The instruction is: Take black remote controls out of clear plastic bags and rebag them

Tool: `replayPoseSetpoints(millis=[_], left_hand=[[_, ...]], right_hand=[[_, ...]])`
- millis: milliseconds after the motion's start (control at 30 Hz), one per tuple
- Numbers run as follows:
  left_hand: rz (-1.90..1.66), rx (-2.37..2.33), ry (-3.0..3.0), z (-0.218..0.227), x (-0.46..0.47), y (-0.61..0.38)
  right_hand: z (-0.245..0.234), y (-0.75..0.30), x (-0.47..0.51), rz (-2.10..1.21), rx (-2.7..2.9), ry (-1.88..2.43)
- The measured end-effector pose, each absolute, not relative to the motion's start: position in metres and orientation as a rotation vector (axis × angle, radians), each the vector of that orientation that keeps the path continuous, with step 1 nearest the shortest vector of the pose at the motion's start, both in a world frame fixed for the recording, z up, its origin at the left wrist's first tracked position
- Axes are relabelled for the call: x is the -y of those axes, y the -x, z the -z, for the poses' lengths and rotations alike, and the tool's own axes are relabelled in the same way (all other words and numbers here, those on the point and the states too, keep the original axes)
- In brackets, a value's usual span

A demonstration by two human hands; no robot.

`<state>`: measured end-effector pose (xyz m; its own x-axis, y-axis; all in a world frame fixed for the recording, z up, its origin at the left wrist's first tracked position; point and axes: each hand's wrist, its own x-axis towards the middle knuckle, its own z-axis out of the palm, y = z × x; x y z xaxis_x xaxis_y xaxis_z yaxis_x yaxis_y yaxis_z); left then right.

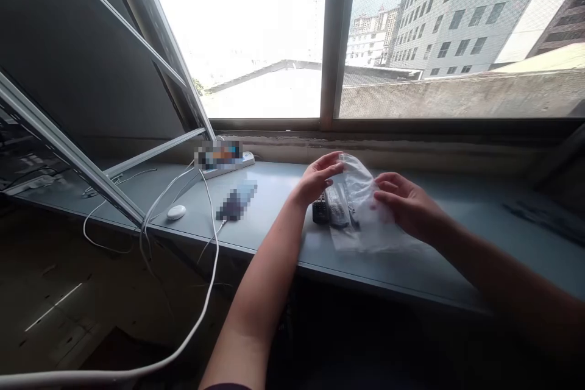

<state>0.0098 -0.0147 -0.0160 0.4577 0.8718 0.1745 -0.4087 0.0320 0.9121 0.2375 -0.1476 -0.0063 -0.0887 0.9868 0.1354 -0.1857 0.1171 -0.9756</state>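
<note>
A clear plastic bag (363, 219) is held up between my two hands over the grey tabletop. My left hand (320, 177) pinches its upper left edge between thumb and fingers. On the bag's right side, my right hand (404, 201) grips the film with thumb and fingertips. A black remote control (320, 212) with rows of buttons lies just below my left hand, partly hidden by that hand and the bag. Behind or inside the film shows another dark, long item in clear wrap (339, 210); which of the two I cannot tell.
Left on the table (269, 219) are a white oval case (176, 212), a blurred-out phone-like item (237, 200) on a cable and a white power strip (228, 166). A thick white cable (212, 274) hangs over the front edge. A metal frame (73, 161) leans at left; a window stands behind.
</note>
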Motion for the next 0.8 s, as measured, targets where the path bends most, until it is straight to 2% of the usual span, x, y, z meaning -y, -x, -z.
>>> replayPoseSetpoints(millis=[300,633,800], left_hand=[[-1.28,-0.507,-0.794,0.013,0.001,-0.01],[-0.894,-0.459,-0.976,0.021,0.005,-0.015],[-1.001,-0.553,-1.061,0.025,0.002,-0.015]], right_hand=[[0.0,-0.246,0.148,-1.39,1.137,1.13],[0.0,-0.232,0.132,-1.165,1.271,1.104],[-0.006,-0.228,0.109,-1.251,1.121,1.123]])
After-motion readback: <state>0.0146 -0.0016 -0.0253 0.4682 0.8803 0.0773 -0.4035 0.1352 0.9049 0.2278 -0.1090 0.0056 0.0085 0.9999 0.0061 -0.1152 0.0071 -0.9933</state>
